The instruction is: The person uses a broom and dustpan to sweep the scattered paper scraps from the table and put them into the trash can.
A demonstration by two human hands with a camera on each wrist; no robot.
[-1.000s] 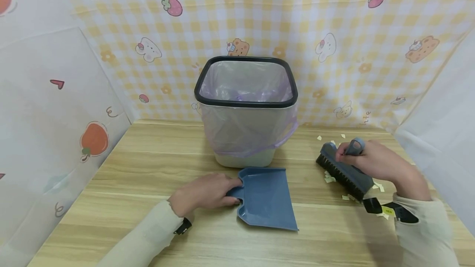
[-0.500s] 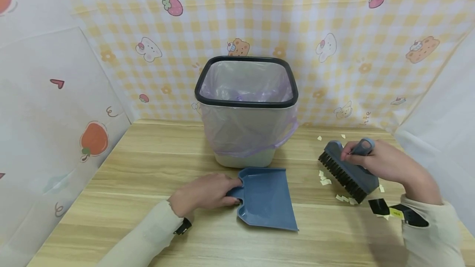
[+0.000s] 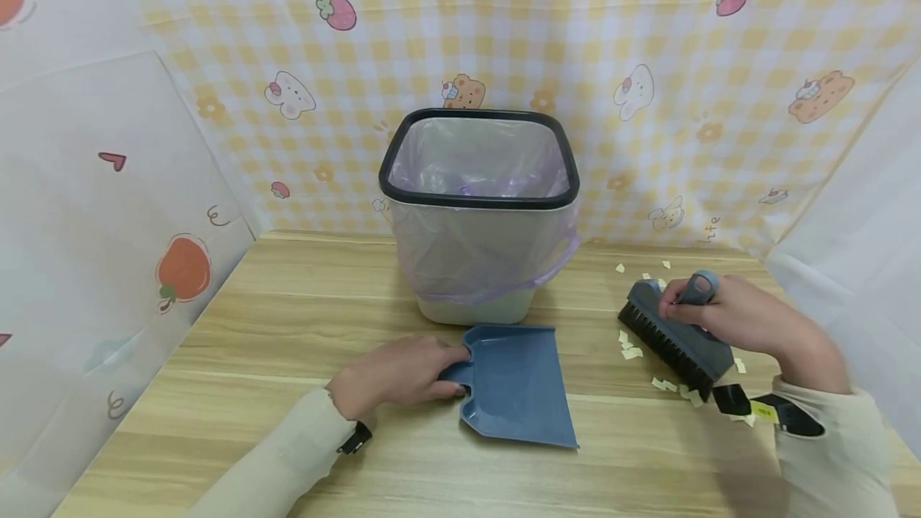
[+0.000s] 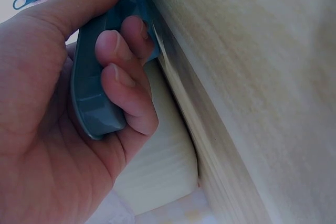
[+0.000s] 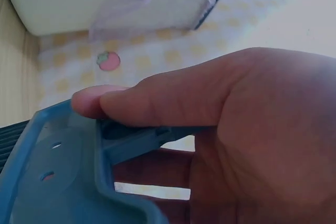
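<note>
My left hand grips the short handle of a blue-grey dustpan, its fingers curled round it in the left wrist view. The pan lies flat on the table, its wide edge facing right. At the right my right hand holds a blue-grey hand brush by its handle, thumb and finger pinching near the brush head in the right wrist view. Dark bristles point down to the table. Small pale yellow paper scraps lie beside the bristles; some may be hidden under the brush.
Behind the dustpan stands a white bin with a black rim and a thin purple-tinted liner. More scraps lie near the table's back right. A checked yellow cloth hangs behind the wooden table.
The brush shifted slightly right and lifted its bristles a little, then came back down slightly. Several scraps now show left of the bristles. The left hand and dustpan have stayed in place.
</note>
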